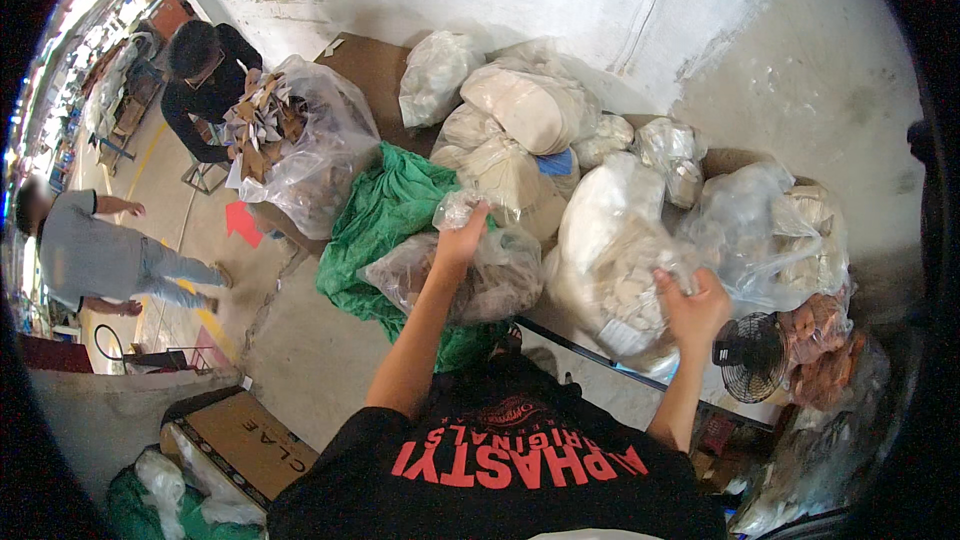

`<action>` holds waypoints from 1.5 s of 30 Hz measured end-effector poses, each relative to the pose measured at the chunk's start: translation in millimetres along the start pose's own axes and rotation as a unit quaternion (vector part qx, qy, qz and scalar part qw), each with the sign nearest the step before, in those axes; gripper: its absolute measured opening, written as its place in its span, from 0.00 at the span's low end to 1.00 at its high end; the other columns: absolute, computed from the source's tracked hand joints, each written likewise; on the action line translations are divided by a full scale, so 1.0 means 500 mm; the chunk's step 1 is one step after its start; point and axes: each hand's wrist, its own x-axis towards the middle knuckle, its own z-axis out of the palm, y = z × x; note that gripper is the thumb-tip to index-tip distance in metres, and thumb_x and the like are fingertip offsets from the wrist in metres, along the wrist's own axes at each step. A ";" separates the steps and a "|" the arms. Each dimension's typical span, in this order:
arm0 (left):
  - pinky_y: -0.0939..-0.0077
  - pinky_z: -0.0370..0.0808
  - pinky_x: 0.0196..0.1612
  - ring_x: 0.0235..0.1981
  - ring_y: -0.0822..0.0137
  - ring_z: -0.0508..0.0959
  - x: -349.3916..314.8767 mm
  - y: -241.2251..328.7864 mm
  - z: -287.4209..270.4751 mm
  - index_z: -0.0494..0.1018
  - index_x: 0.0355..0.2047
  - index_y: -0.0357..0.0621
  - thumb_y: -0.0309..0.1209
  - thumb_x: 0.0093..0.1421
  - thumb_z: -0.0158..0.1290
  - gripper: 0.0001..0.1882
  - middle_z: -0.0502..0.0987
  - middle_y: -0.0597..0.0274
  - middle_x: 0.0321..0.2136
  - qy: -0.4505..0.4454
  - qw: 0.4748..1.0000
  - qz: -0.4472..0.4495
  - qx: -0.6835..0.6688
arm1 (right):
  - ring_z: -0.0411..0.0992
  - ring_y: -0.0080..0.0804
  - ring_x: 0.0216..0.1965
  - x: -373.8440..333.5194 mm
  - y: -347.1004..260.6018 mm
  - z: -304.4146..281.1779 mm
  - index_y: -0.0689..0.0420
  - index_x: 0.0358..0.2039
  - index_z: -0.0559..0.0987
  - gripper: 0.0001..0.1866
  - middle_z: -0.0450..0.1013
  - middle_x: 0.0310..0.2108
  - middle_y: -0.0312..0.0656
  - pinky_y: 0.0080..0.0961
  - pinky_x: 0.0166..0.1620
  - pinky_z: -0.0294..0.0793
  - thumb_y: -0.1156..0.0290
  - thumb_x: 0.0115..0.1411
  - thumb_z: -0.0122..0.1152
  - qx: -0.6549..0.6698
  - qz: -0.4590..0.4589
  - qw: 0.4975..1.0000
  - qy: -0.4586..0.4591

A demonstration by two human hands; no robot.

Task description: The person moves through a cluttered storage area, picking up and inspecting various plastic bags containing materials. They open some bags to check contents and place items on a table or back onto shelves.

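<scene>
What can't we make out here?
All head view:
Left fingers: partly hidden by bunched clear plastic.
Pieces in the bag at the right fingers: blurred, behind clear film.
Inside of green sack: hidden by its opaque fabric.
Lower-right plastic bags: cut off by the dark lens rim.

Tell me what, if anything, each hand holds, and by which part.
The left hand grips a clear plastic bag by its bunched top. The right hand seems to hold a clear bag of pale scraps by its right side.
</scene>
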 end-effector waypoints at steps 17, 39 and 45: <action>0.76 0.59 0.26 0.21 0.75 0.59 -0.162 0.159 -0.173 0.71 0.40 0.59 0.47 0.66 0.55 0.11 0.56 0.76 0.18 0.027 0.932 -0.059 -0.355 | 0.79 0.34 0.43 0.195 -0.209 0.048 0.65 0.50 0.78 0.24 0.79 0.47 0.46 0.29 0.48 0.79 0.60 0.61 0.71 0.504 0.161 0.845 0.080; 0.81 0.58 0.28 0.24 0.79 0.61 -0.062 0.010 -0.363 0.75 0.41 0.48 0.47 0.73 0.48 0.16 0.63 0.76 0.22 -0.116 0.972 0.003 -0.204 | 0.78 0.53 0.47 0.343 -0.569 0.641 0.68 0.47 0.77 0.39 0.78 0.48 0.58 0.43 0.50 0.76 0.38 0.62 0.58 -0.032 -0.137 0.986 -0.085; 0.80 0.57 0.28 0.24 0.78 0.60 -0.058 0.029 -0.380 0.75 0.40 0.49 0.48 0.73 0.48 0.17 0.62 0.77 0.22 -0.121 0.975 -0.008 -0.185 | 0.78 0.55 0.40 0.265 -0.736 0.617 0.60 0.42 0.77 0.31 0.80 0.38 0.52 0.47 0.43 0.74 0.40 0.68 0.47 -0.108 -0.190 0.970 -0.104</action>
